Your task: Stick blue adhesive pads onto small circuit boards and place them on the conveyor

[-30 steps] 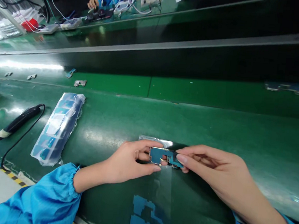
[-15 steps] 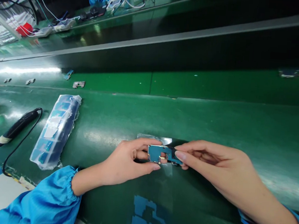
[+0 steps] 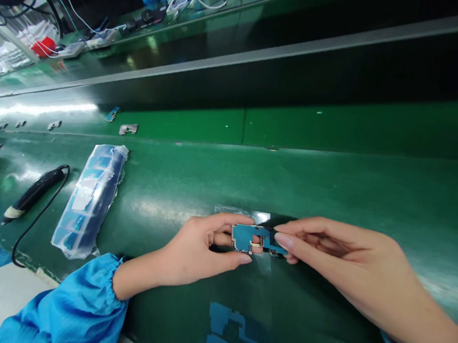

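1. Blue film cut-outs (image 3: pixel 218 317) lie flat by tabletop's near edge, probably for easy reach.
2. Circuit board (image 3: pixel 243 237), blue face up, sits between both hands, in from the near edge's middle.
3. Left hand (image 3: pixel 193 249): fingers pinch board's left end by its long sides, thumb nearer, forefinger farther; likely keeps the face uncovered.
4. Right hand (image 3: pixel 339 249): thumb and forefinger pinch board's right end, probably steadying it; can't tell what's under the thumb.
5. Pen-shaped tool (image 3: pixel 39 191) and wrapped pack (image 3: pixel 85 200) lie toward the left edge, likely out of the hands' way.
6. Small boards (image 3: pixel 128 129) lie spaced toward far edge, left part.
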{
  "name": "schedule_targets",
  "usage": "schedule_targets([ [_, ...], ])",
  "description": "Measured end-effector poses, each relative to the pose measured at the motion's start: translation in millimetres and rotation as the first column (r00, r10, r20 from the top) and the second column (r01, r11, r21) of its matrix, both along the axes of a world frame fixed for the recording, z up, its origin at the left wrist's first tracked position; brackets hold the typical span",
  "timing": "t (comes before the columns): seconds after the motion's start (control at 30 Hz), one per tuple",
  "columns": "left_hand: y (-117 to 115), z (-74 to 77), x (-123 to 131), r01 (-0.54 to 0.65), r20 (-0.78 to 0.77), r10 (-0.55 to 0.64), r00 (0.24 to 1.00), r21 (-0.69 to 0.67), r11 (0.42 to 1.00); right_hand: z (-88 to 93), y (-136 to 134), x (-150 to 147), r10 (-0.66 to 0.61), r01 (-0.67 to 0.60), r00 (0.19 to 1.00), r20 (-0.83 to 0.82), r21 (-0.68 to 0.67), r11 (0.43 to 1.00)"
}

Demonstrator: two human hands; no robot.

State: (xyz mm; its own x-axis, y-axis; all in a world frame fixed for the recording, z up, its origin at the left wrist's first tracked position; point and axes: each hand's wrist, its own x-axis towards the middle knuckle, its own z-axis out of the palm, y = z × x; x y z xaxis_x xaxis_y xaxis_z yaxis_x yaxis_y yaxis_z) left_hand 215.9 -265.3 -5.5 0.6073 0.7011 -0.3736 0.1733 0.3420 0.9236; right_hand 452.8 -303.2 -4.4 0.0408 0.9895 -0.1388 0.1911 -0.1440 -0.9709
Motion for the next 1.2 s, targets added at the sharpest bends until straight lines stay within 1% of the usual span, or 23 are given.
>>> schedule_targets([
  [0.07, 0, -0.3, 0, 0.0, 0.0, 0.0, 1.0, 0.007, 1.0, 3.2, 1, -1, -0.009, 0.01, 1.0, 0.015, -0.027, 1.0],
  [0.13, -1, -1.2, -1, 0.002, 0.003, -0.002, 1.0, 0.014, 1.0, 4.7, 2, -3, -0.012, 0.013, 1.0, 0.015, -0.023, 1.0],
  [0.3, -2, -3.6, -1, 0.004, 0.011, -0.004, 1.0, 0.013, 1.0, 4.6, 3, -4, -0.019, 0.019, 1.0, 0.0, -0.026, 0.999],
  [0.47, -1, -4.4, -1, -0.003, 0.027, 0.002, 1.0, 0.024, 1.0, 4.8, 1, -3, 0.004, -0.005, 1.0, -0.012, -0.047, 0.999],
  [0.6, -1, -2.7, -1, -0.008, 0.015, 0.008, 1.0, 0.036, 0.999, 0.4, 0, -2, 0.006, -0.007, 1.0, -0.022, -0.046, 0.999],
  [0.9, -1, 1.4, 0, -0.021, 0.01, 0.021, 1.0, 0.014, 1.0, -14.0, -8, 0, -0.004, 0.001, 0.998, -0.063, -0.053, 0.999],
  [1.2, -1, 3.8, 0, -0.026, 0.026, 0.026, 0.999, 0.012, 1.0, -16.7, -9, 0, -0.015, 0.007, 0.994, -0.105, -0.078, 0.997],
])
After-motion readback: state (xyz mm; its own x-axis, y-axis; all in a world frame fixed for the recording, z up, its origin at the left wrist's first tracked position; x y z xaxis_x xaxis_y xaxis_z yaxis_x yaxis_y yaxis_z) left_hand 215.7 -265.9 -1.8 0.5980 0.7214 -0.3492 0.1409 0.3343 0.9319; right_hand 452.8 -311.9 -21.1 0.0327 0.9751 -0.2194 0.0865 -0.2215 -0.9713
